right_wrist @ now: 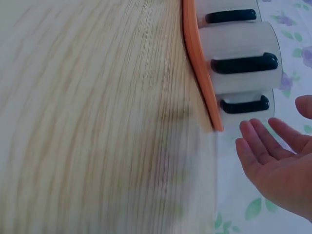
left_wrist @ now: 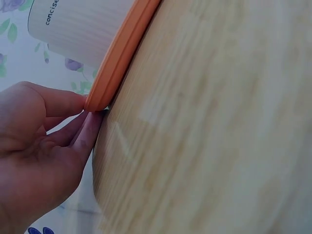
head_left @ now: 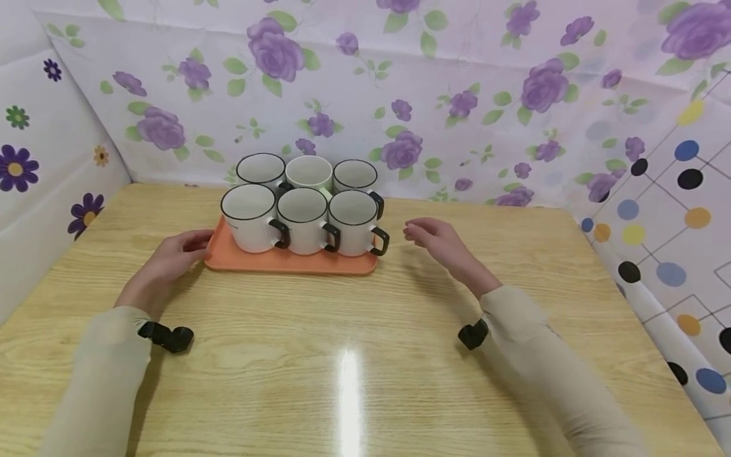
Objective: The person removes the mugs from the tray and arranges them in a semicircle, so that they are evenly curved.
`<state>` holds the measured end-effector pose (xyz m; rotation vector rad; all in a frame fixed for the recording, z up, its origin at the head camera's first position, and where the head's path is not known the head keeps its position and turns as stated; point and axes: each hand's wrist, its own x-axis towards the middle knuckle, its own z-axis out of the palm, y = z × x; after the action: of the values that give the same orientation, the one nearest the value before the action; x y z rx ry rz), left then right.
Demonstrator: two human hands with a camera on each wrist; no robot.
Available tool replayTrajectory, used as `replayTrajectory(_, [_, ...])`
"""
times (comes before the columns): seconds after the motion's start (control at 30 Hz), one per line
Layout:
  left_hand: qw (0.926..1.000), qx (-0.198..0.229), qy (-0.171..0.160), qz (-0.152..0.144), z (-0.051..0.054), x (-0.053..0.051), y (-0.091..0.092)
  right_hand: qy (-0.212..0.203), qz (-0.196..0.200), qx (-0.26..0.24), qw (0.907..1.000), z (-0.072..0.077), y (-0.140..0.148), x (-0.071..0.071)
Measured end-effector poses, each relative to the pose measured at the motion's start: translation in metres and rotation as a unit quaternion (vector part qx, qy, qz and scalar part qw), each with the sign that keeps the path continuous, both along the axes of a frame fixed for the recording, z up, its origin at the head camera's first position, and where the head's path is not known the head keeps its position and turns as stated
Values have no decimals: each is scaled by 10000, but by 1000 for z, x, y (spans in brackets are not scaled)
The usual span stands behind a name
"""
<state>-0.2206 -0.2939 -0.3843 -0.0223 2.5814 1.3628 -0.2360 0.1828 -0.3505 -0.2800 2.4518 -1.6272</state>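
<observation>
An orange tray (head_left: pixel 291 263) lies on the table, carrying several white mugs in two rows. Most have black rims and black handles; the middle back mug (head_left: pixel 309 170) has a pale green handle. My left hand (head_left: pixel 174 257) pinches the tray's left edge, thumb on the upper side and fingers beneath, as the left wrist view shows. To the right of the tray, my right hand (head_left: pixel 436 241) hovers with loosely bent fingers and touches nothing. The nearest thing to it is the front right mug (head_left: pixel 352 223), whose black handle points its way.
The wooden table (head_left: pixel 274 355) meets a purple-flowered cloth (head_left: pixel 342 95) right behind the mugs. Patterned sheets stand at the left (head_left: pixel 46 146) and right (head_left: pixel 674 254) sides. A small black camera (head_left: pixel 167 336) is worn on the left wrist, another (head_left: pixel 474 334) on the right.
</observation>
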Motion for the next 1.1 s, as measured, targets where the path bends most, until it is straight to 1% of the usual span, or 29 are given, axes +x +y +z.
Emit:
replayTrajectory(0.17, [9998,138,111,18,-3,0,-1,-209,50,-555,9982,-2,-22,-6])
replayTrajectory(0.23, [9998,161,135,26,-3,0,-1,-298,105,-682,9972,-4,-29,-7])
replayTrajectory(0.33, [9997,208,137,49,-5,1,-2,-288,229,-773,9963,-6,-39,-9])
replayTrajectory(0.5, [9996,269,73,105,-7,4,-5,-118,377,-633,9972,-12,-54,-11])
replayTrajectory(0.57, [9994,322,95,104,-7,5,-5,-79,355,-569,9977,-14,-58,-11])
replayTrajectory(0.8, [9976,614,306,64,-9,6,-3,-38,225,-689,9974,-18,-61,-9])
replayTrajectory(1.0, [9975,614,329,67,-9,6,-2,21,195,-889,9958,-18,-64,-7])
replayTrajectory(1.1, [9979,577,287,30,-8,5,-3,116,101,-785,9968,-17,-66,-5])
